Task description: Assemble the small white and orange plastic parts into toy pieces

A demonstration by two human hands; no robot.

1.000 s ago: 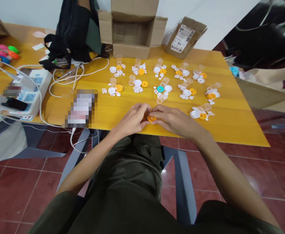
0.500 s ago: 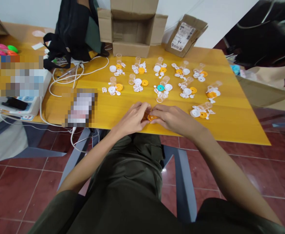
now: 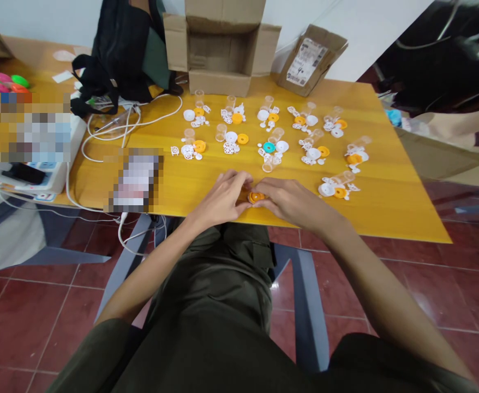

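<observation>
Near the front edge of the table, both hands meet around a small round orange plastic piece point(image 3: 257, 197) with a hole at its centre. My left hand point(image 3: 226, 197) curls at its left side, thumb below and fingers above. From the right, my right hand point(image 3: 286, 200) grips the same piece between thumb and fingers. What lies under the fingers is hidden. Just beyond them is a group with a teal disc point(image 3: 269, 147), a white cup point(image 3: 282, 147) and a clear tube point(image 3: 268, 164). To the right lies another group with an orange disc point(image 3: 340, 192) and a white cup point(image 3: 326, 189).
Several similar groups of clear tubes, white pieces and orange discs point(image 3: 243, 139) lie in rows across the table point(image 3: 403, 218). A phone point(image 3: 135, 183) with a cable is at left. Behind stand a black backpack point(image 3: 120, 49), an open carton point(image 3: 220, 83) and a smaller box point(image 3: 313, 60).
The right-hand fingers have shifted slightly up and right off the orange piece, so more of its top shows. The left hand stays nearly in place.
</observation>
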